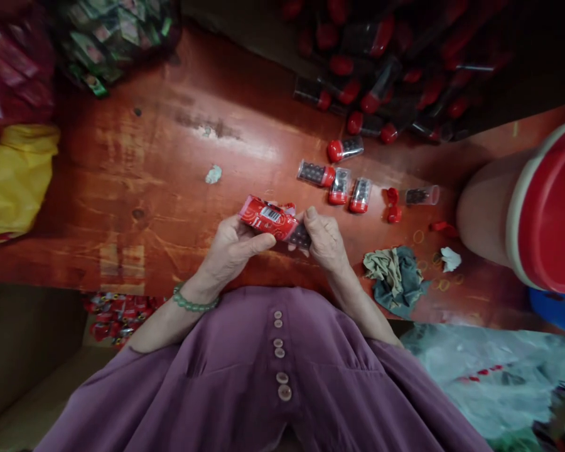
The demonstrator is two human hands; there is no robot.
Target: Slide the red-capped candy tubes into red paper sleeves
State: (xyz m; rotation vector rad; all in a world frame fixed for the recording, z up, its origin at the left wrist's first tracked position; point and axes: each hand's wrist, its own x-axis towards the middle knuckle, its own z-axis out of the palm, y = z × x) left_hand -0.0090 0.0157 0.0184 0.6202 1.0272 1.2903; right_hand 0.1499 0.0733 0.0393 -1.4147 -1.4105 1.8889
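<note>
Surface: reddish wooden table (136,182), worn and scratched, seen from above with the near edge against a purple buttoned garment (273,376).
Left hand (230,248): fingers closed around the lower end of a red printed wrapper (268,218), thumb pressed along its underside; a green bead bracelet (193,304) is worn at the wrist.
Right hand (324,242): thumb and fingers pinched on a clear tube (300,236) of dark contents, which is held at the wrapper's open end.
Tube and wrapper: held just above the table's near edge, touching each other; whether the tube sits partly inside the wrapper cannot be told for certain.
Done, as judged: no wrapped tubes are seen on the table; red packets in a box (117,311) below the table's left side may be finished ones.
Left, as judged: four red-capped tubes (339,182) lie just beyond the right hand, bare; a large heap of tubes (386,69) waits at the table's far side; one uncapped tube (421,196) lies with loose red caps (393,204).
Open room: bare wood is left beyond and beside the left hand.
Crowding: a crumpled rag (395,273) and a red-lidded tub (522,207) close in past the right hand; a yellow bag (14,179) sits at the table's left end.
</note>
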